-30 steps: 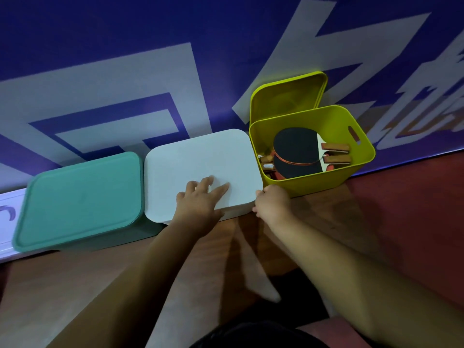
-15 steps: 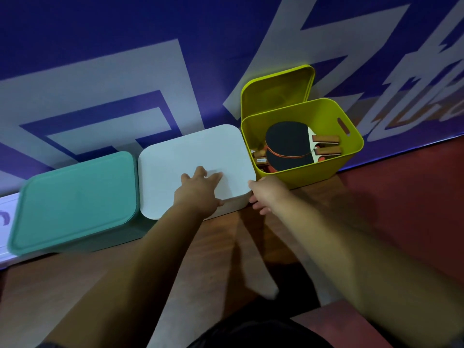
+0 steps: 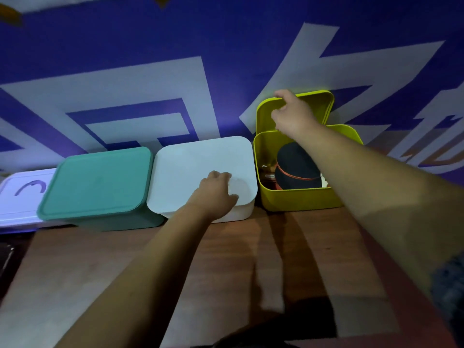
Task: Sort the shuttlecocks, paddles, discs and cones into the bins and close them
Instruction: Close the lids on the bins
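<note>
Three bins stand in a row against the wall. The green bin (image 3: 98,182) on the left and the white bin (image 3: 190,167) in the middle have their lids on. The yellow bin (image 3: 298,199) on the right is open and holds paddles (image 3: 296,169) with black faces. Its yellow lid (image 3: 324,106) leans upright behind it against the wall. My left hand (image 3: 216,192) rests on the white lid near its front right corner. My right hand (image 3: 293,114) grips the top edge of the yellow lid; its forearm crosses over the open bin.
A blue and white banner wall (image 3: 200,71) rises right behind the bins. A flat white box (image 3: 22,194) lies left of the green bin. The bins stand on a brown wooden floor (image 3: 226,259) that stretches toward me.
My right hand has left the front corner of the white bin, reached up over the yellow bin and taken hold of the leaning lid. My left hand stays on the white lid.
</note>
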